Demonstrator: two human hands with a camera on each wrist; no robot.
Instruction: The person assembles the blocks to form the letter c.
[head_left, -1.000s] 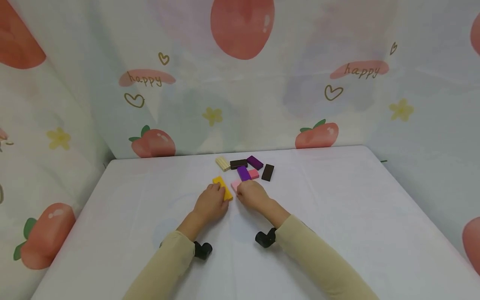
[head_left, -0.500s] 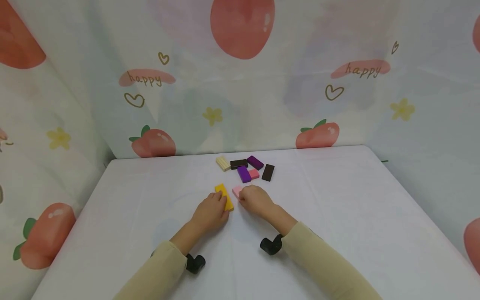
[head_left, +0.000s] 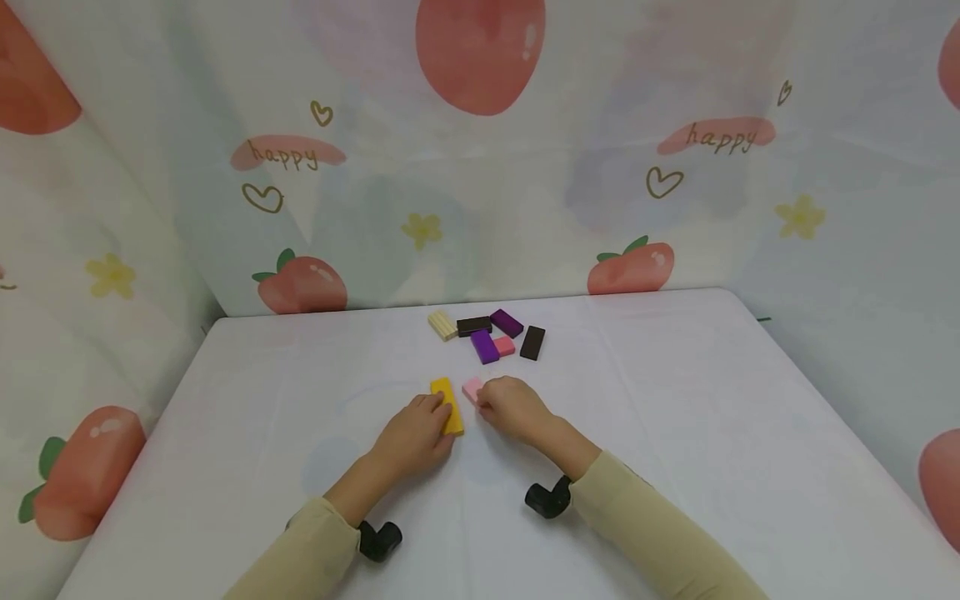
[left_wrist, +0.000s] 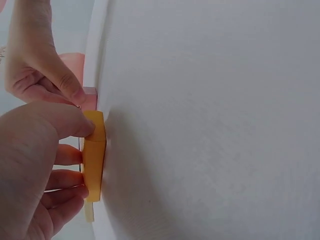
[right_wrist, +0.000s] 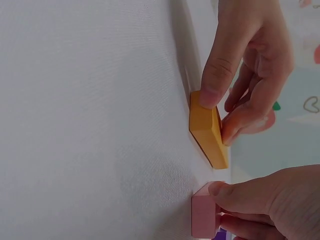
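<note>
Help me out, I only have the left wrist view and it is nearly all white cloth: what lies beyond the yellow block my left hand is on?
Observer: A cluster of six blocks lies farther back on the table: a cream block, two dark brown blocks, two purple blocks and a darker pink block.
Operator: Is the right hand holding anything?
Observer: Yes, the right hand pinches a light pink block lying flat on the cloth.
Operator: Does that block touch the yellow one?
Observer: No, the head view shows a small gap between it and the yellow block.
Operator: How does the left hand hold the yellow one?
Observer: The left hand pinches its long edges, thumb on one side, fingers opposite.
</note>
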